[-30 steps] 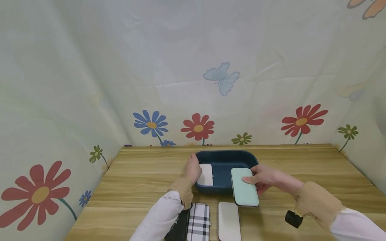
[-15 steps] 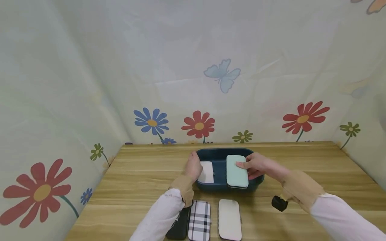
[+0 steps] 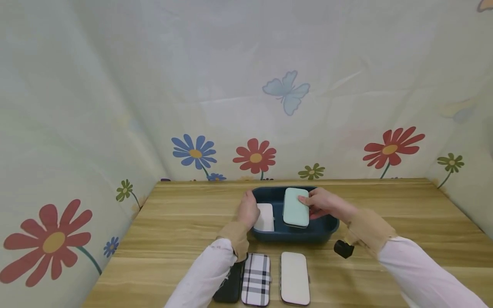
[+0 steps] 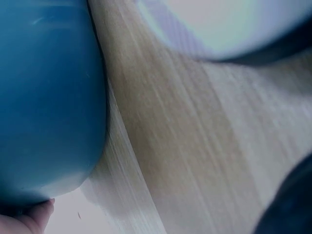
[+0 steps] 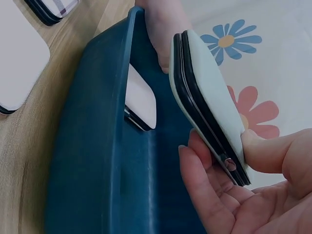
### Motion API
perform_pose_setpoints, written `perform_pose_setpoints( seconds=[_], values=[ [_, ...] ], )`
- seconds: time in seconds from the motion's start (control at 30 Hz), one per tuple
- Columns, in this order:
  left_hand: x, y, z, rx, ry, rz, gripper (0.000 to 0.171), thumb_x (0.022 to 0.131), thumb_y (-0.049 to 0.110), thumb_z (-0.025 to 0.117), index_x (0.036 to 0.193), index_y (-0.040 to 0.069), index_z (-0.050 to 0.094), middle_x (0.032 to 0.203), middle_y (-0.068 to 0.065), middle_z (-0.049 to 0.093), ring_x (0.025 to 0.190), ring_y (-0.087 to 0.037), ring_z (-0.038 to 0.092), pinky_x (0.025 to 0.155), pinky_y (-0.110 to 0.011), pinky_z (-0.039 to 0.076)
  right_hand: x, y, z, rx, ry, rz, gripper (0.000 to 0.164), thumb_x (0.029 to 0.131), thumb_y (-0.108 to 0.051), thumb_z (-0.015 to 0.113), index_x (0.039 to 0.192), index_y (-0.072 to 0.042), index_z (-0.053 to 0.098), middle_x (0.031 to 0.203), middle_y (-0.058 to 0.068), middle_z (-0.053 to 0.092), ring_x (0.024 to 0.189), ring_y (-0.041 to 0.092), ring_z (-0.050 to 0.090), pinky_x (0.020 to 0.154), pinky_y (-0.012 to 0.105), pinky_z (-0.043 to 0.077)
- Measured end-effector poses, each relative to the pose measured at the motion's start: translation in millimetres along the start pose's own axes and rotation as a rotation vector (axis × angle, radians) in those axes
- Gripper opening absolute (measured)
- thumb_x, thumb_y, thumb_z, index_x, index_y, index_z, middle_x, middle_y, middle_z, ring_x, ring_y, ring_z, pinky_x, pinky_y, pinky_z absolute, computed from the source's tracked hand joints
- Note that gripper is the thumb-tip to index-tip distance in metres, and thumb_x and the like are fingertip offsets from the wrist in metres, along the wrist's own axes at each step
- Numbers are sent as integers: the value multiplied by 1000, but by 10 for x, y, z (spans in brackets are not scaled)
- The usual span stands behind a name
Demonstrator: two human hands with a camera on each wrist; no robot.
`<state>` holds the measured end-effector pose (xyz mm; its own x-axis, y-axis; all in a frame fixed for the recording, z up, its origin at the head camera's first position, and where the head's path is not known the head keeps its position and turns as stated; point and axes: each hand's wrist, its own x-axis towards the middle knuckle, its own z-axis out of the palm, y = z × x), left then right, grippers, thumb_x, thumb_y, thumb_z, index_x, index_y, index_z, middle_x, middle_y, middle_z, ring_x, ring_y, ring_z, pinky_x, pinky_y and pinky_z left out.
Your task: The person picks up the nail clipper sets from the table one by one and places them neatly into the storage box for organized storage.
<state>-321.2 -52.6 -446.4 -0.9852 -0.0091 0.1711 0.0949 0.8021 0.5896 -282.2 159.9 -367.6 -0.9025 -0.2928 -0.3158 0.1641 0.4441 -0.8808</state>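
Note:
My right hand (image 3: 325, 203) pinches a mint-green slim case (image 3: 295, 207) with black edges and a small metal clasp. In the right wrist view the thumb presses its cover, and the fingers (image 5: 200, 180) lie behind it. The case is tilted above the inside of a dark blue plastic basin (image 3: 304, 237). At the basin's left end my left hand (image 3: 247, 210) grips the rim, its fingers reaching over the edge. A white case (image 3: 265, 217) lies inside the basin beside that hand, partly covered by it.
In front of the basin lie a black case (image 3: 230, 284), a plaid case (image 3: 256, 280) and a cream case (image 3: 295, 278) on the wooden table (image 3: 173, 218). The left forearm partly covers the black one. A flower-print curtain (image 3: 215, 107) hangs behind.
My right hand has carried the mint-green case left and away from me, from the basin's near right edge to above its inside. The left hand stays at the rim.

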Motion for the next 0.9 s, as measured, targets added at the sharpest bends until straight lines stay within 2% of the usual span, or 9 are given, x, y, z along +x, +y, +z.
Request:
perform_pose_setpoints(
  seconds=[0.47, 0.9],
  values=[
    [11, -3, -9, 7, -13, 0, 50, 79, -11, 58, 125, -10, 37, 123, -25, 43, 109, -29, 48, 92, -35, 38, 157, 38, 35, 22, 39, 9, 28, 96, -17, 43, 98, 10, 50, 76, 9, 56, 68, 20, 56, 67, 38, 51],
    [22, -9, 10, -6, -17, -24, 53, 79, -11, 59, 126, -8, 36, 125, -24, 42, 108, -28, 49, 92, -36, 38, 303, 100, 44, 59, 48, 10, 28, 97, -16, 42, 98, 11, 49, 75, 10, 56, 65, 19, 54, 68, 41, 50]
  ],
)
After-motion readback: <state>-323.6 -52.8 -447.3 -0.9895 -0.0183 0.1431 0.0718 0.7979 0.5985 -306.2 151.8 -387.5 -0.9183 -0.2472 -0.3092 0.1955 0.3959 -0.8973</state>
